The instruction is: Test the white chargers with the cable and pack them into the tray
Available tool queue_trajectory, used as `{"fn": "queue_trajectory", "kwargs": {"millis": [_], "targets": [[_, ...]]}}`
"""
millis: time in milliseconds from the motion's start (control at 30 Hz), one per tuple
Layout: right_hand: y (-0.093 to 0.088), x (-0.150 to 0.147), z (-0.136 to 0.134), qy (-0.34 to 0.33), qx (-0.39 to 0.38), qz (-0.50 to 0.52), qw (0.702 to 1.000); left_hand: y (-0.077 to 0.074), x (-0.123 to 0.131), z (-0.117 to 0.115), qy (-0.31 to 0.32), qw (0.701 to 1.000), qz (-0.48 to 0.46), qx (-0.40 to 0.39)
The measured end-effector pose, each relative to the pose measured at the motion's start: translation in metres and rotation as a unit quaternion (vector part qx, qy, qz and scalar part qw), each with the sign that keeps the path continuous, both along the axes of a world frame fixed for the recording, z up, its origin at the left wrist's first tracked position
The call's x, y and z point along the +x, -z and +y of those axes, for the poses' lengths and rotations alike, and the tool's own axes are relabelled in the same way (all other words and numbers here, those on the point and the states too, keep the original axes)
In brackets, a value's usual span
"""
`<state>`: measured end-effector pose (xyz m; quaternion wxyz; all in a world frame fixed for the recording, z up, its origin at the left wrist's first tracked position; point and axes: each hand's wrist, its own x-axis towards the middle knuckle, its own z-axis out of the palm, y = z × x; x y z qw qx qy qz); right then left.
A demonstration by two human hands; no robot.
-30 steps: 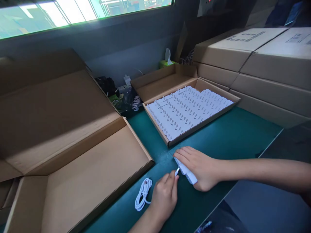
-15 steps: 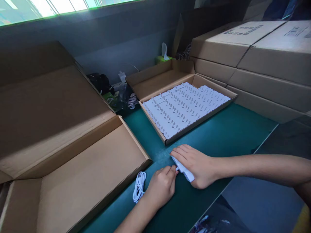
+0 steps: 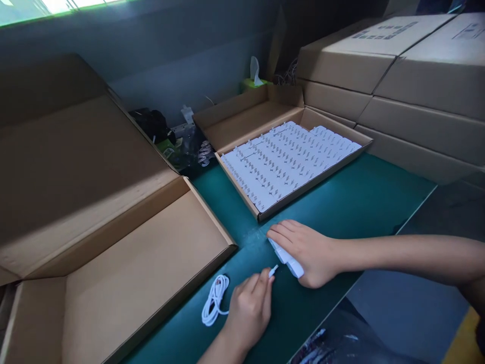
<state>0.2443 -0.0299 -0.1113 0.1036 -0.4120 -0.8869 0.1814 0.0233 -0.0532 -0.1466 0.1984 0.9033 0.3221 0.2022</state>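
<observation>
My left hand (image 3: 250,306) pinches the white plug end of a USB cable (image 3: 216,299), whose metal tip points up and right. The rest of the cable lies coiled on the green mat beside that hand. Palm down, my right hand (image 3: 305,250) is closed over a white charger (image 3: 288,261), of which only the near-left edge shows. A small gap separates the plug tip from this charger. Behind my hands, a shallow cardboard box (image 3: 314,183) holds rows of white chargers (image 3: 288,162) with their metal prongs facing up.
A larger open cardboard box (image 3: 151,263) stands at left, its lid raised. Closed cartons (image 3: 341,71) are stacked at the right rear. Along the wall are a tissue box (image 3: 254,82) and a dark clutter of bags and cables. The green mat (image 3: 337,202) covers the table.
The plug tip has come away from the charger as my left hand drew back toward me. The coiled cable shifted slightly left and down. My right hand keeps its hold.
</observation>
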Motion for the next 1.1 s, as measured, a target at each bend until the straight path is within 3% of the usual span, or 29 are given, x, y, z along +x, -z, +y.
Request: {"fn": "queue_trajectory", "kwargs": {"millis": [133,300,633,1100], "targets": [[0.002,0.000,-0.001,-0.001,0.005,0.011,1.000,0.002,0.021,-0.010,-0.005,1.000,0.004,0.006],[0.003,0.000,-0.001,0.002,0.011,0.022,1.000,-0.001,0.025,-0.015,0.011,1.000,0.017,0.003],[0.004,0.000,-0.001,0.005,0.013,0.034,0.999,-0.017,0.024,-0.001,0.057,0.997,0.047,0.020],[0.004,-0.003,-0.002,0.010,0.004,0.051,0.999,-0.016,0.036,0.008,0.095,0.992,0.082,0.006]]}}
